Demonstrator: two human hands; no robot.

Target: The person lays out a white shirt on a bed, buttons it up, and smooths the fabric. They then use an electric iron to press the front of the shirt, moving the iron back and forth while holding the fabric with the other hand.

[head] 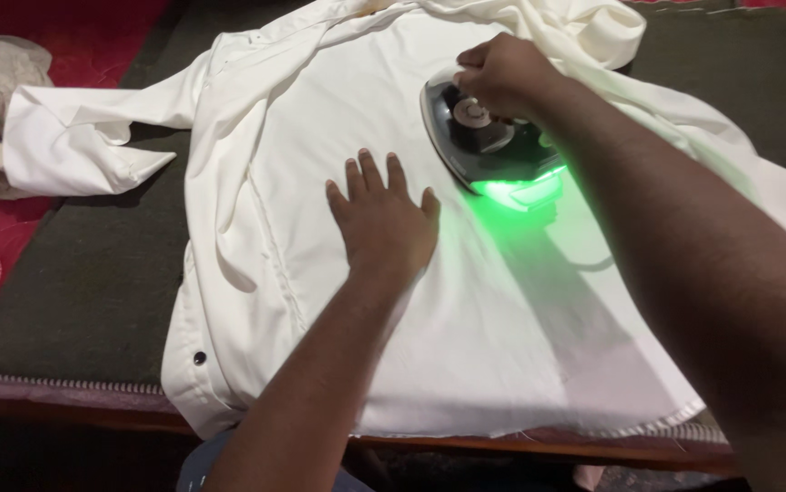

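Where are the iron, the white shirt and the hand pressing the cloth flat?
iron (484, 137): head view, dark top.
white shirt (502, 328): head view, smooth back panel.
left hand (384, 223): head view, back of hand.

L hand (382, 217) flat on white shirt (466, 319); R hand (500, 75) grips iron (489, 141) w/ green light, just right of it.

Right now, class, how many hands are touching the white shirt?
1: the left hand lies flat on the white shirt. The right hand grips the iron instead.
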